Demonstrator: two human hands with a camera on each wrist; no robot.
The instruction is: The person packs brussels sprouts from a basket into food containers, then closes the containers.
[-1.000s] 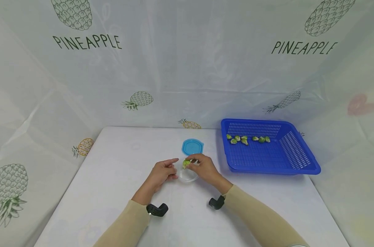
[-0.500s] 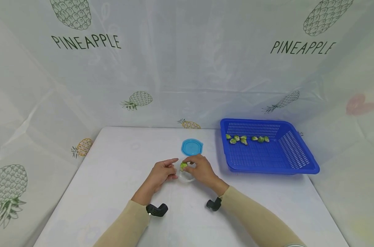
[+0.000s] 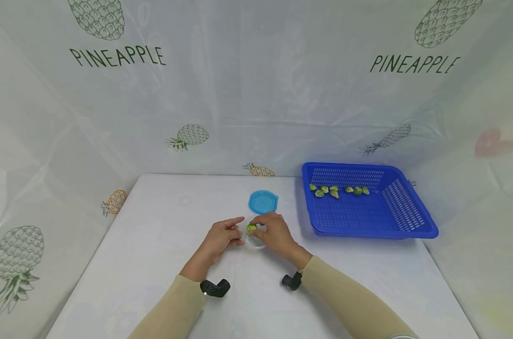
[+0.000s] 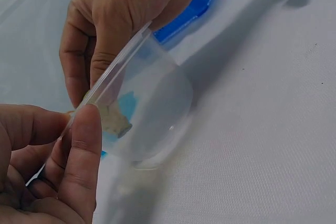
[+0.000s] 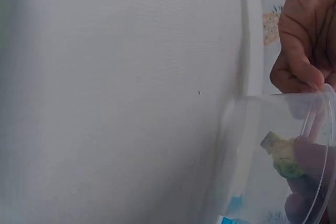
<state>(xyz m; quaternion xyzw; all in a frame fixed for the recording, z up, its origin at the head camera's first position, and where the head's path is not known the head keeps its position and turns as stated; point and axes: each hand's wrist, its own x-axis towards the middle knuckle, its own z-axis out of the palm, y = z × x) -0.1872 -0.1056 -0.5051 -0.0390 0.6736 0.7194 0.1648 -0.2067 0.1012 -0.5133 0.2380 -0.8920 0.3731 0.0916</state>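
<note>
Between the two hands is a round clear plastic container (image 3: 256,245), seen side-on through its wall in the left wrist view. My left hand (image 3: 222,241) pinches its rim between thumb and fingers. My right hand (image 3: 276,234) reaches over the opposite side and holds a green Brussels sprout (image 3: 251,229) in its fingertips. Through the clear wall in the right wrist view, the sprout (image 5: 285,160) shows inside the container with its pale stem end pointing toward the base. Right fingertips are partly blurred by the plastic.
A light-blue lid (image 3: 263,202) lies on the white table (image 3: 176,226) just beyond the container. At the back right stands a blue slotted basket (image 3: 371,233) with several Brussels sprouts (image 3: 324,190) along its far left. A pineapple-print sheet (image 3: 256,94) rises behind the table.
My right hand has moved slightly left and lowered the Brussels sprout into the container. The left hand stays on the rim.
</note>
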